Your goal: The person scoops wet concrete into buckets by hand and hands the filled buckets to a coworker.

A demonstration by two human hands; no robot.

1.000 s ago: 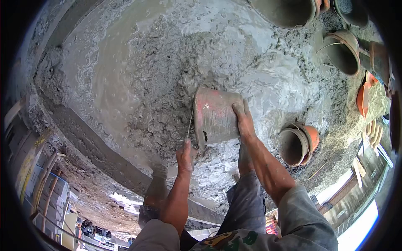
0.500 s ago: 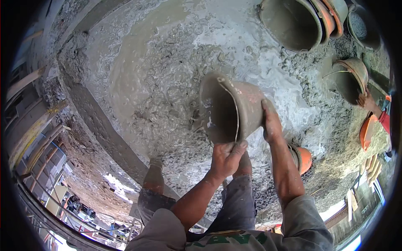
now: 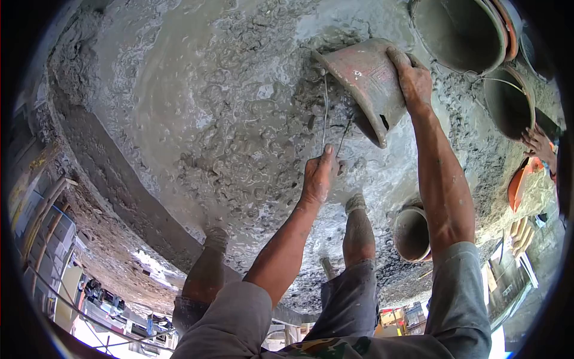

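A mud-caked bucket (image 3: 371, 75) is tipped with its mouth facing down and to the left, just over wet grey concrete (image 3: 233, 137). My right hand (image 3: 414, 79) grips it at the base end, fingers wrapped round the edge. The thin wire handle (image 3: 326, 110) runs down from the rim to my left hand (image 3: 318, 175), which is closed around it. The inside of the bucket is mostly hidden.
Several buckets (image 3: 460, 36) stand at the upper right. Another person's hand (image 3: 538, 143) touches a bucket (image 3: 508, 102) at the right, above an orange object (image 3: 521, 184). A smaller bucket (image 3: 412, 233) sits near my right leg. A concrete edge (image 3: 119, 173) curves along the left.
The bucket has moved up and right and tipped from mouth left to mouth down. My left hand went from its rim to the handle. The other person's bucket has also shifted.
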